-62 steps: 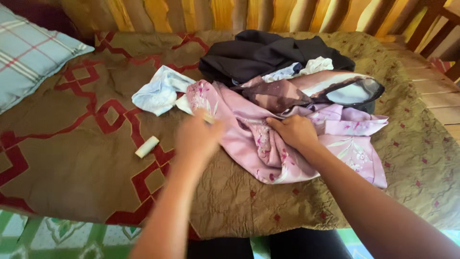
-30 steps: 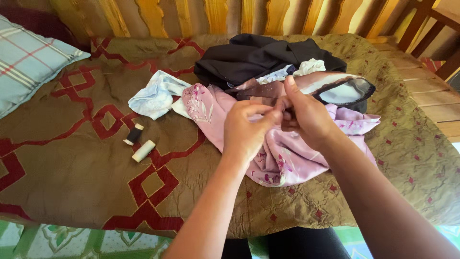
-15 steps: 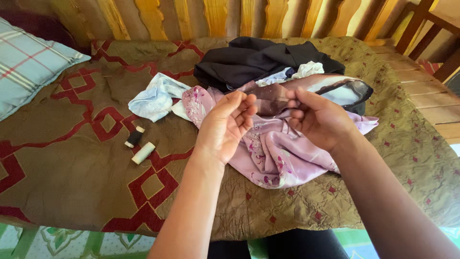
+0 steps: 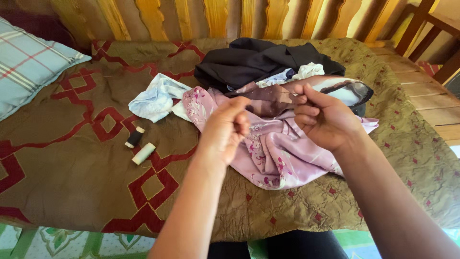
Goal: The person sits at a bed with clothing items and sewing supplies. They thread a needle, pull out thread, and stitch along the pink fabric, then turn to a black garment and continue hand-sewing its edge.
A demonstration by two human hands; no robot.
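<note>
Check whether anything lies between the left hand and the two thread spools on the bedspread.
Nothing visible does. The left hand is raised over the pink floral cloth; the black spool and white spool lie to its left on bare bedspread.

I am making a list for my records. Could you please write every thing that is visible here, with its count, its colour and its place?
bedspread: 1, olive brown with red pattern, covers the bed
pillow: 1, light blue plaid, far left
pink floral cloth: 1, lilac pink, middle of the bed, under the hands
light blue cloth: 1, pale blue, crumpled left of the pink cloth
black garment: 1, black, at the back of the pile
white cloth: 1, white, on the black garment
black thread spool: 1, black, on the bedspread, left
white thread spool: 1, cream white, beside the black one
wooden headboard: 1, yellow brown, behind the bed
left hand: 1, raised over the pink cloth, fingers pinched
right hand: 1, raised beside it, fingers curled
</note>
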